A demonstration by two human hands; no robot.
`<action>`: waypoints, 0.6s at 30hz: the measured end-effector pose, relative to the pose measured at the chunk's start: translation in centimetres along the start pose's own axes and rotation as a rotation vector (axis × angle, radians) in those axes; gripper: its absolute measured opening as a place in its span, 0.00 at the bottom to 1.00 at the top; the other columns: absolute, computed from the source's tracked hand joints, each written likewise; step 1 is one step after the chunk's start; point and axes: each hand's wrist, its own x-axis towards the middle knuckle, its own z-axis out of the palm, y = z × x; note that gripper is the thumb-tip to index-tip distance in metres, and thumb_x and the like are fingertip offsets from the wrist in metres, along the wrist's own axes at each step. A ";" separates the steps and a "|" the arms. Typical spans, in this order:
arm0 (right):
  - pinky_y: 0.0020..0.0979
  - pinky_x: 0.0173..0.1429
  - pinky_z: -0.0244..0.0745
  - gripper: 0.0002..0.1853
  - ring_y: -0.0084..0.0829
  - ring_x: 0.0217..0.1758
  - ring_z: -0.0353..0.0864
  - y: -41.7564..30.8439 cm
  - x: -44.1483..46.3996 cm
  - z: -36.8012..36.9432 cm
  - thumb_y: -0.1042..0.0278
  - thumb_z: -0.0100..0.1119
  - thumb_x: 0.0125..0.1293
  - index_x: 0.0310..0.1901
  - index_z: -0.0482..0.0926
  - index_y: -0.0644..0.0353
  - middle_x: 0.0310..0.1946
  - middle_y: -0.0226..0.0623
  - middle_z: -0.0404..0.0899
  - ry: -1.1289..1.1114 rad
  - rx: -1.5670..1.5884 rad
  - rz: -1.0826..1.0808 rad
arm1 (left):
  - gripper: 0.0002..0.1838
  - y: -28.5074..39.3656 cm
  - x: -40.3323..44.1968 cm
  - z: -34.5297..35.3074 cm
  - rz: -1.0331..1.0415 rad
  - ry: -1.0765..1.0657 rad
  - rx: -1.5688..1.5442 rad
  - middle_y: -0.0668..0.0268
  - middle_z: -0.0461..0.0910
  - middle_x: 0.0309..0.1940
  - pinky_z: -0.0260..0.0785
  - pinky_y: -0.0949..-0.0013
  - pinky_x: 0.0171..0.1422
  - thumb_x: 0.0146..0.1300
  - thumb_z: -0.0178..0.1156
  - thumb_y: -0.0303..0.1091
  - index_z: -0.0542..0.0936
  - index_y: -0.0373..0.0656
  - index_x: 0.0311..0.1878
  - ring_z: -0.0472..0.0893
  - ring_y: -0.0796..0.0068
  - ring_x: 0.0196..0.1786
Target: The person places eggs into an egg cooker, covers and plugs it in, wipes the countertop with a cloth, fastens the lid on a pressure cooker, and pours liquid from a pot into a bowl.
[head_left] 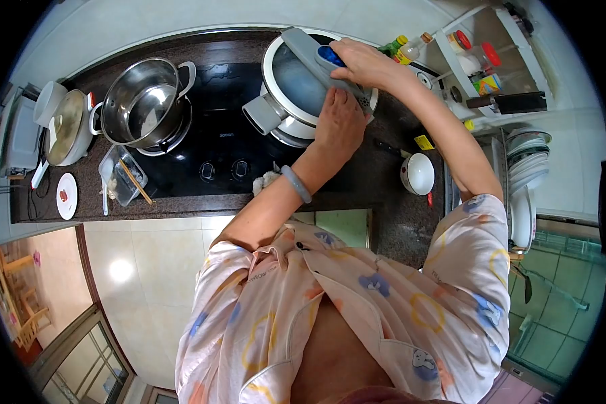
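A large pot [274, 91] with a white rim and a grey side handle stands on the right burner of the black stove. Its glass lid [291, 79] has a long grey bar [303, 50] across it, with a blue and grey knob [328, 56]. The fingers of my right hand [367, 64] are wrapped over this knob. Lower down, my left hand [343, 121], below a wrist with a grey bangle [296, 184], has its fingers closed on the lower right part of the bar. My palms hide part of the bar.
An open steel pot [141, 101] stands on the left burner. Left of it are a lidded pan [67, 128], a plastic box [124, 176] with chopsticks, and a white plate [67, 196]. To the right are a white bowl [417, 174], bottles [411, 49], a cleaver [518, 103] and stacked dishes [526, 168].
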 end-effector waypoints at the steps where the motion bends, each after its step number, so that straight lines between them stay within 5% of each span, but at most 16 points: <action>1: 0.43 0.61 0.70 0.26 0.53 0.58 0.74 -0.2 0.0 -0.2 0.55 0.63 0.64 0.55 0.72 0.69 0.52 0.55 0.75 -0.048 0.000 0.031 | 0.25 0.1 0.0 0.1 -0.005 0.008 0.022 0.49 0.75 0.52 0.57 0.55 0.73 0.69 0.55 0.45 0.79 0.27 0.51 0.71 0.55 0.61; 7: 0.46 0.57 0.74 0.26 0.51 0.53 0.79 -1.3 0.4 0.4 0.49 0.58 0.66 0.51 0.75 0.67 0.50 0.57 0.78 0.041 -0.012 0.161 | 0.24 0.2 -0.2 0.3 0.016 0.051 0.039 0.48 0.76 0.52 0.56 0.53 0.73 0.68 0.55 0.45 0.81 0.28 0.48 0.70 0.55 0.61; 14: 0.44 0.58 0.73 0.30 0.51 0.55 0.78 0.4 0.4 2.0 0.46 0.61 0.62 0.52 0.75 0.67 0.51 0.56 0.78 0.162 0.101 0.073 | 0.23 -0.1 0.4 -0.4 -0.030 -0.039 -0.058 0.50 0.76 0.53 0.56 0.54 0.73 0.67 0.56 0.45 0.81 0.30 0.48 0.71 0.55 0.60; 18: 0.40 0.59 0.70 0.32 0.51 0.55 0.76 0.9 0.4 2.2 0.46 0.63 0.62 0.57 0.72 0.67 0.52 0.54 0.76 0.159 0.197 0.077 | 0.20 -0.1 -1.9 -3.1 -0.037 0.185 -0.312 0.52 0.77 0.51 0.59 0.51 0.72 0.60 0.63 0.36 0.78 0.31 0.50 0.72 0.54 0.61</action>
